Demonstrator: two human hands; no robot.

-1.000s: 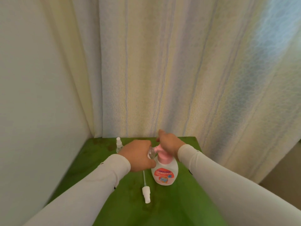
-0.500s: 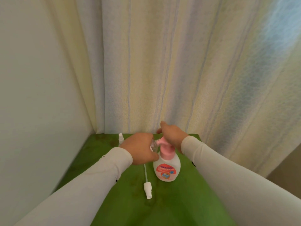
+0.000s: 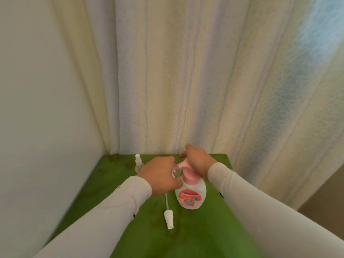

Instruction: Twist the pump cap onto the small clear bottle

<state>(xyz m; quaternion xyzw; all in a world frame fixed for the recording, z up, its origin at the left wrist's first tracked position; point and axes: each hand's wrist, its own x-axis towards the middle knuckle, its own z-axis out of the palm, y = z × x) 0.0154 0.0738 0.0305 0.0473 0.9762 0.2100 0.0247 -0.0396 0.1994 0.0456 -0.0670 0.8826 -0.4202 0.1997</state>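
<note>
Soft daylight through curtain [image 3: 186, 71], brightest upper right; slight overall blur, wide-angle bending at edges.

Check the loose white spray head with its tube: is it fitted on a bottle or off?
Off. The spray head lies flat on the green table, tube bare, in front of the left hand, apart from the pump bottle.

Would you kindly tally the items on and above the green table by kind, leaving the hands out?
Pump soap bottle, white with a pink pump: 1
Small clear bottles: 2, one held in the left hand at the pump's nozzle, one standing at the back
Loose white spray head with tube: 1
Total: 4
</note>
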